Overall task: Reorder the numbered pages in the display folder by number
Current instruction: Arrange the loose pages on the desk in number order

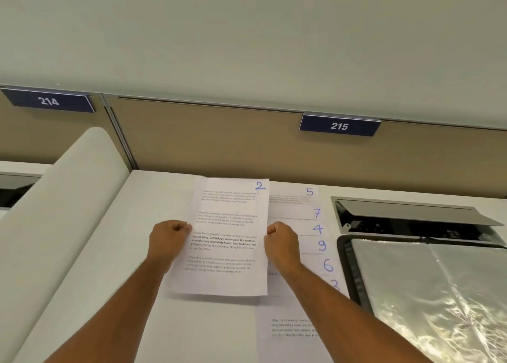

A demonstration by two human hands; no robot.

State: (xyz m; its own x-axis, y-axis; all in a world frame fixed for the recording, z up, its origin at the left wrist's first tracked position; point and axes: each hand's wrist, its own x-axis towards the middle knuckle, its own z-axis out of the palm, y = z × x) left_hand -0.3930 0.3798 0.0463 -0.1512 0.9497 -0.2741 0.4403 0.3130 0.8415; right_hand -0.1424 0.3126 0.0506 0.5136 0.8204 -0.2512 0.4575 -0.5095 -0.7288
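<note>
Head view: page 2 (230, 236) hangs just above the desk (153, 198), pinched at its side edges, left hand (168, 238) at 9 o'clock, right hand (279, 239) at 3 o'clock. Thin and floppy, it would likely sag if held 1-handed. Pages 5, 7, 4, 9, 6 lie fanned (315, 231) just right; the open display folder (439, 294) lies at 4 o'clock.
</note>
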